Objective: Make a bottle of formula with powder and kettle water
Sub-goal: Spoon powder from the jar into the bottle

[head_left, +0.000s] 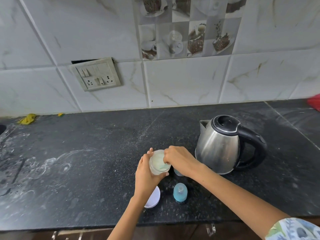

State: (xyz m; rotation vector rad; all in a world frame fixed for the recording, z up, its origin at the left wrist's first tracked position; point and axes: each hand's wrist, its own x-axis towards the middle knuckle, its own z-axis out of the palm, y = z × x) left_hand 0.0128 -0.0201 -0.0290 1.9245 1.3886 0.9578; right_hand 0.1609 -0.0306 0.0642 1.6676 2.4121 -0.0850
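A dark speckled stone surface [86,153] runs along a wall of white marble-look tiles [181,80]. A grubby switch and socket plate [96,73] sits tilted on the wall at the left. Above it to the right, decorative tiles [187,32] show coffee cups and beans. A crumpled yellow cloth [27,118] lies at the far left by the wall, a red object [314,103] at the right edge
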